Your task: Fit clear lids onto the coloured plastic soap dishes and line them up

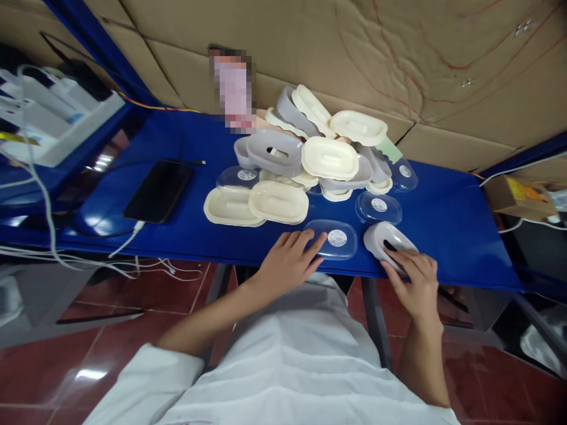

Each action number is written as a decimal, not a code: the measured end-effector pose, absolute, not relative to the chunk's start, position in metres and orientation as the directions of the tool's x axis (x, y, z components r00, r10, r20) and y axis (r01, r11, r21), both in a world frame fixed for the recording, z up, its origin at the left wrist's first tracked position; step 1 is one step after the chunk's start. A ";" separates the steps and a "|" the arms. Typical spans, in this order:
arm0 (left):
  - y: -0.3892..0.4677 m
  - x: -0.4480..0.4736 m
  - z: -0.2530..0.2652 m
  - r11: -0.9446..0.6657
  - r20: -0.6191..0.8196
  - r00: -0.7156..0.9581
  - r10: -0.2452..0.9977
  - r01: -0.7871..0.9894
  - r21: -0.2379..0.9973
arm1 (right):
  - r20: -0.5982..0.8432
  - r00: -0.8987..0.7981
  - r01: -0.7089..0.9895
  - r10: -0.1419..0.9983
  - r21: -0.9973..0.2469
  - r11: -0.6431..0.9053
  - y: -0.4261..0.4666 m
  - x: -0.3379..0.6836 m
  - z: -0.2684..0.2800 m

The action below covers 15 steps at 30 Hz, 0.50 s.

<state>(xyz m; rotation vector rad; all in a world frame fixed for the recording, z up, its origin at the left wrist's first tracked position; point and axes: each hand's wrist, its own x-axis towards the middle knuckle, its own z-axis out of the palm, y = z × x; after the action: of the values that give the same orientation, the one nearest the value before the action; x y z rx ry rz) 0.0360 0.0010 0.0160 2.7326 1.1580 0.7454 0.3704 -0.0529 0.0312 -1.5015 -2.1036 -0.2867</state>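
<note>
A clear plastic lid [316, 242] with a round printed sticker lies near the front edge of the blue table. My left hand [290, 254] rests at its left end, index finger and thumb apart, the index fingertip touching the lid. To the right, my right hand [411, 280] grips a grey oval plastic container [378, 241], with fingers over its rim and thumb against its near side. The container has a dark slot in its floor. Just behind it is another stickered clear lid [390, 206]. Two cream oval trays [279, 202] lie overlapping beyond my left hand.
Grey containers [259, 144] and cream trays [330, 158] are heaped at the back, against a cardboard wall [287, 35]. A black phone [159, 192] and cables lie at left, near a white rack [84, 127]. A small cardboard box [516, 200] stands at far right.
</note>
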 end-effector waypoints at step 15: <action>0.007 0.001 -0.003 -0.522 0.393 0.397 0.829 0.801 0.292 | 0.560 0.111 0.994 0.821 -0.065 -0.090 -0.050 0.461 0.003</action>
<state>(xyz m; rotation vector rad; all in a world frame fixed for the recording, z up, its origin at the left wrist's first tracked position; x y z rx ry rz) 0.0007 0.0074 -0.0030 2.5786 1.5069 0.7762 0.4610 -0.0498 0.0032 -1.9676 -1.7624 -0.5411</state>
